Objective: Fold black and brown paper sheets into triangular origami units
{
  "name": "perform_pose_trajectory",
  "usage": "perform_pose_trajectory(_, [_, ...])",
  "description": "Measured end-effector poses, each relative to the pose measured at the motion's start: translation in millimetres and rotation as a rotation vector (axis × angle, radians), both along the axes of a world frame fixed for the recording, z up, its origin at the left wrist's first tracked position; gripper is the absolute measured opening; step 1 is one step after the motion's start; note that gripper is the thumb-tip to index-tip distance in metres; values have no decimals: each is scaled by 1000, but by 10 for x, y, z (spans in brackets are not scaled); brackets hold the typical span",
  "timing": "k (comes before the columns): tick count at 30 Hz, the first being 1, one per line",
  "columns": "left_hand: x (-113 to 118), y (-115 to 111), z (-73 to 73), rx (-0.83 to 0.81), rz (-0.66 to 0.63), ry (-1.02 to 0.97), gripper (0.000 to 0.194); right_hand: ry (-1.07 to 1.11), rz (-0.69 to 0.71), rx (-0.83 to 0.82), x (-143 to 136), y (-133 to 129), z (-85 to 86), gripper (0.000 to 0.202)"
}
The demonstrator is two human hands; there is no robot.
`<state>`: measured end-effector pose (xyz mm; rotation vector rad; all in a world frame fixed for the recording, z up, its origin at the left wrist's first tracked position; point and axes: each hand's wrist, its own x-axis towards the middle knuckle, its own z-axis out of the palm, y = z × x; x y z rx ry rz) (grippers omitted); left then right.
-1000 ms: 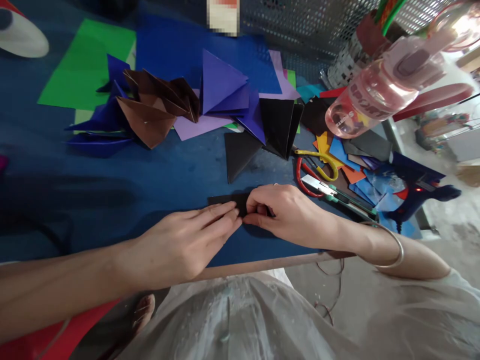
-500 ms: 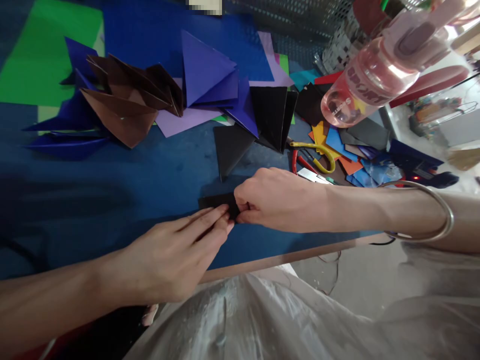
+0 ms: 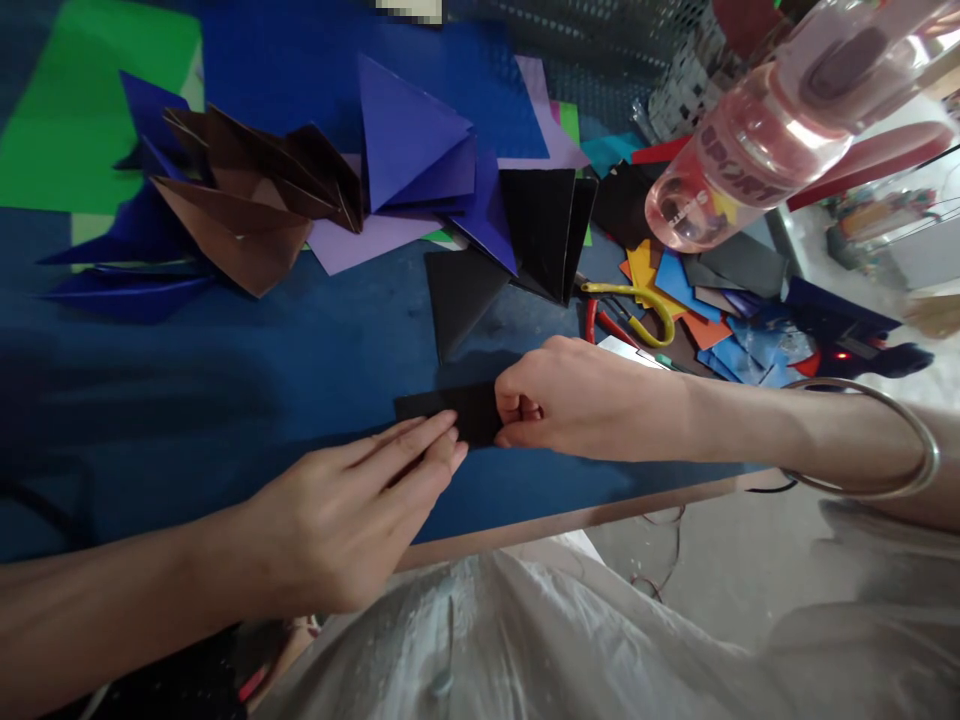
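A folded strip of black paper (image 3: 478,408) lies flat on the blue tabletop, near its front edge. The outstretched fingers of my left hand (image 3: 360,500) rest flat on the strip's left part and press it down. At the strip's right end, my right hand (image 3: 555,400) is curled into a loose fist. Its knuckles and thumb side touch the paper, and nothing shows inside the curl. The part of the strip beneath both hands is hidden. Just behind it lies a black folded paper triangle (image 3: 463,300), with a standing black folded piece (image 3: 536,225) beyond.
Brown folded paper (image 3: 255,230) and purple folded paper (image 3: 409,135) stand at the back. Scissors (image 3: 652,318) with yellow and red handles lie beside coloured paper scraps (image 3: 679,285). A pink bottle (image 3: 750,160) stands at the right. Green sheets (image 3: 97,110) lie far left.
My right hand has slid right along the black strip, from its middle to its right end, uncovering more of it. My left hand stays in place on the paper.
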<state>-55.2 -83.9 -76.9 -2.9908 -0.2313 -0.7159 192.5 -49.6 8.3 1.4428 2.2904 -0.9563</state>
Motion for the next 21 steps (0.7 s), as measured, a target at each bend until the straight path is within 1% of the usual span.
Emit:
perform_pose_trajectory(9, [-5,18,-38,12,0,-31,37,57,-76,-51,208,19,-14,9])
perform_pose_trajectory(16, [9,31,-17,36,3,-46,36,0,-84,-56,241,31,27,10])
perform_pose_trajectory(21, [12,42,-20,0,2,-41,39,12,-67,-35,283,19,9,11])
